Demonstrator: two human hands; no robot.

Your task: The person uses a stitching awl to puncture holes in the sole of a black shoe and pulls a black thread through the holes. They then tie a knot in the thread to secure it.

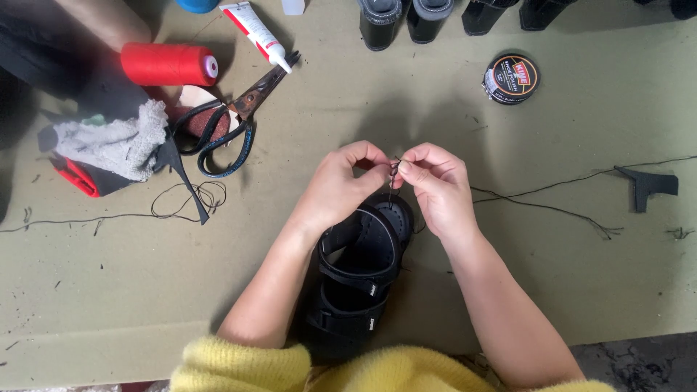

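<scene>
A black strapped sandal [361, 272] lies on the olive work surface [508, 290], toe end away from me. My left hand [340, 185] and my right hand [435, 185] meet just above its toe. Both pinch a thin black thread [393, 174] between thumb and forefinger. The thread runs down to the sandal's front edge. A long black thread [552, 207] trails off to the right from under my right hand. My yellow sleeves show at the bottom edge.
Scissors [232, 123], a red thread spool [168, 64], a glue tube [255, 30] and a grey cloth [116, 145] lie at the upper left. A round polish tin [510, 78] sits at upper right. Black shoes [403, 18] line the far edge. A black scrap [646, 185] lies far right.
</scene>
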